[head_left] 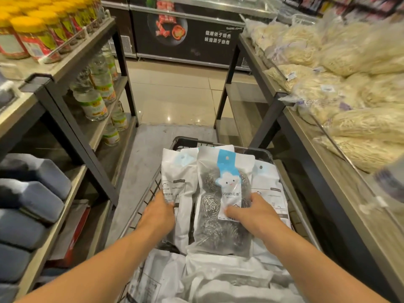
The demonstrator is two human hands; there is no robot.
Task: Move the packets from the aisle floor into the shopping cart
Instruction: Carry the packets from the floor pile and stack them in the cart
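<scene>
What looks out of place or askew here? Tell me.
Nothing is spilled or damaged. The packets lie loosely overlapped and crooked in the cart, with one scourer packet face up and its neighbours face down. Both hands, left and right, rest on them.

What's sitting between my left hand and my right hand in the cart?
In the head view, the scourer packet with the blue cloud label lies between the left hand and right hand, on white packets in the cart.

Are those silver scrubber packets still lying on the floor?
No, the scrubber packet sits with other white packets inside the shopping cart, with the left hand and right hand on them.
</scene>
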